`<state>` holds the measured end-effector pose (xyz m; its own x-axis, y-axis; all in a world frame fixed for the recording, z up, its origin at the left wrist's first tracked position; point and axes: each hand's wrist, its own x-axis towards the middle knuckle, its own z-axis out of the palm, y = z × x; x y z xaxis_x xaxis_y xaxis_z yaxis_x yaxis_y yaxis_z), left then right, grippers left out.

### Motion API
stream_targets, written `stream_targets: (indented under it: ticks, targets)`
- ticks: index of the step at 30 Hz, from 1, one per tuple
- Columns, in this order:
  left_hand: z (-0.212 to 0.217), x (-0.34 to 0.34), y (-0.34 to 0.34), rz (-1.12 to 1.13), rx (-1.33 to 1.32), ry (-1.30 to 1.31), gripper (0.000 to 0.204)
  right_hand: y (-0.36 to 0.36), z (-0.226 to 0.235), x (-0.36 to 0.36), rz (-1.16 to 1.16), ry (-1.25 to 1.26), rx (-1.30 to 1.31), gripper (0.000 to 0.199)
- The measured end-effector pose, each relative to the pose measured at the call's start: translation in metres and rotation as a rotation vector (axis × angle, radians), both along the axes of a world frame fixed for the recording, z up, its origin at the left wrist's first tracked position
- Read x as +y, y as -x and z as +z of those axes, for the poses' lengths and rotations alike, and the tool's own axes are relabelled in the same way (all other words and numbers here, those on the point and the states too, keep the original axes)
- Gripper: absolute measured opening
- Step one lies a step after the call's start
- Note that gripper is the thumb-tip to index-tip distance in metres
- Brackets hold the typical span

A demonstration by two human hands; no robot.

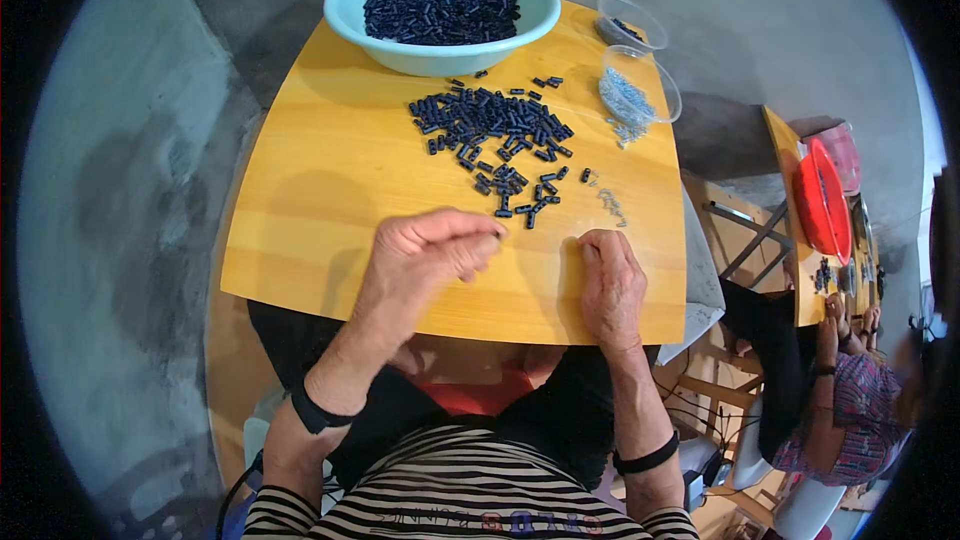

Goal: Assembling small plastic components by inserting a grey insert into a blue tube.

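Note:
My left hand (435,250) is raised over the table's near part, its thumb and fingers pinched together. A small dark piece (498,234) just shows at the fingertips. My right hand (612,285) rests at the near right of the table with its fingers curled in; whatever it may hold is hidden. Beyond both hands lies a loose pile of small black tubular connector pieces (490,118), with several strays on its near side. A short line of small silvery screw-like parts (610,205) lies just past my right hand.
A pale blue basin (440,64) full of black pieces stands at the yellow table's (290,210) far edge. Two clear tubs are at the far right: one holds silvery parts (625,95), the other dark pieces (628,30). Farther right, another person (840,410) sits by a red basin (822,200).

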<state>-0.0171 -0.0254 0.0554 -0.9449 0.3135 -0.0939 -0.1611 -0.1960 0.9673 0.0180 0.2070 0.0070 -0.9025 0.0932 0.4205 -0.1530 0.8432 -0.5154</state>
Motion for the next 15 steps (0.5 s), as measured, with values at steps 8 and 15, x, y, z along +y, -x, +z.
stream_targets:
  ticks: [8,15]
  targets:
    - [0.048,0.031,-0.041,-0.565,-0.356,-0.428,0.019,-0.02,0.005,0.002,-0.019,0.239,-0.063,0.006]
    - [0.041,0.056,-0.045,-0.656,-0.426,-0.486,0.018,-0.04,-0.001,0.008,-0.054,0.193,0.022,0.008]
